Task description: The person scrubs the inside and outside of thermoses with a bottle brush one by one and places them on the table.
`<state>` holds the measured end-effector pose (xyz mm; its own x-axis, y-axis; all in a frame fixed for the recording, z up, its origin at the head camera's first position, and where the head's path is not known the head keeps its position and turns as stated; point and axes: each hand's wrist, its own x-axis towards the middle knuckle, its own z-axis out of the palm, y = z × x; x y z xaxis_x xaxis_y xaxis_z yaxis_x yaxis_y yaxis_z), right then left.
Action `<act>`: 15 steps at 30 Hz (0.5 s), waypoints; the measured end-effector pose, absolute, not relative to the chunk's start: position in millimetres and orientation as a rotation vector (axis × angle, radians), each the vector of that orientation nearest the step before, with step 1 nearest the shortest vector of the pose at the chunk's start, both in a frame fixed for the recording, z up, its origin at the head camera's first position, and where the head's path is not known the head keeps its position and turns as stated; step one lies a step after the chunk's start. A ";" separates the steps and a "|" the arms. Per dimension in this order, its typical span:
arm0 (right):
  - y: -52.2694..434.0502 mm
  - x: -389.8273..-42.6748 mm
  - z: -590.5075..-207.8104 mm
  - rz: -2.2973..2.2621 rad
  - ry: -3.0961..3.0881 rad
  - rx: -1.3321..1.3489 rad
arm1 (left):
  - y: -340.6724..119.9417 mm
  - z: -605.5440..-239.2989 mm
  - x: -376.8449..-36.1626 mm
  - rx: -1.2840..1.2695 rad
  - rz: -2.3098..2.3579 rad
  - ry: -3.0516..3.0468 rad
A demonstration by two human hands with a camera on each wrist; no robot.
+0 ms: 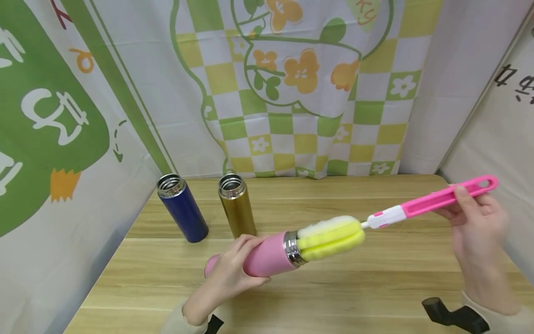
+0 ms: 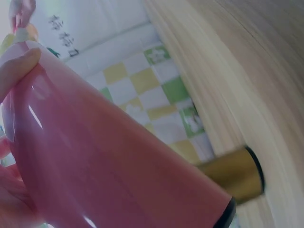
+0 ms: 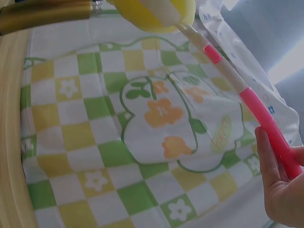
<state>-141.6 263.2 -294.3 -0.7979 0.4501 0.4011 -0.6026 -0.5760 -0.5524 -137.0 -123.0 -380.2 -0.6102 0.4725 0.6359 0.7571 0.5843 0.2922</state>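
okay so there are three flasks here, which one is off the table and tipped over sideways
The pink flask. The left hand holds it sideways above the wooden table, sponge brush at its mouth. The blue flask and gold flask stand upright on the table.

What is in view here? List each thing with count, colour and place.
pink flask: 1, pink with steel rim, held tilted above the table, mouth to the right
brush: 1, pink and white handle with yellow-white sponge head, sponge at the pink flask's mouth
blue flask: 1, dark blue, upright, open, far left of table
gold flask: 1, gold, upright, open, beside the blue flask
table: 1, light wood
cloth: green-yellow checked with flowers, behind the table
left hand: grips the pink flask
right hand: holds the brush handle
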 end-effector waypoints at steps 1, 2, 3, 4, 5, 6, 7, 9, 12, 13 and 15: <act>268.4 -142.2 -292.9 2.315 -0.923 0.259 | -124.9 -380.4 -136.3 -0.965 -0.762 -2.323; 273.3 -142.8 -291.8 2.286 -0.919 0.230 | -126.9 -380.8 -135.8 -0.953 -0.767 -2.328; 277.7 -143.0 -290.8 2.256 -0.929 0.204 | -128.6 -380.9 -135.5 -0.941 -0.777 -2.335; 281.3 -143.0 -290.1 2.248 -0.929 0.191 | -129.9 -380.9 -135.6 -0.935 -0.779 -2.334; 283.7 -142.9 -289.8 2.240 -0.939 0.180 | -130.6 -380.7 -135.7 -0.930 -0.778 -2.336; 284.7 -143.3 -290.0 2.237 -0.935 0.180 | -130.8 -380.5 -136.0 -0.933 -0.776 -2.335; 285.2 -143.9 -290.5 2.237 -0.937 0.178 | -130.6 -380.2 -136.3 -0.939 -0.774 -2.334; 284.3 -144.4 -291.9 2.271 -0.919 0.182 | -129.4 -379.9 -137.1 -0.952 -0.768 -2.330; 280.6 -145.4 -294.5 2.311 -0.894 0.192 | -126.9 -379.7 -137.4 -0.973 -0.750 -2.313; 279.3 -145.6 -295.3 2.313 -0.903 0.185 | -126.2 -379.6 -137.2 -0.976 -0.751 -2.312; 276.1 -146.2 -296.8 2.319 -0.921 0.172 | -125.1 -379.4 -137.0 -0.985 -0.748 -2.304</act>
<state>-146.2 276.1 -296.8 -0.7932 0.5085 0.3352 -0.5999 -0.5576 -0.5737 -137.0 -125.1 -379.4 -0.6001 0.4751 0.6436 0.7625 0.5829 0.2807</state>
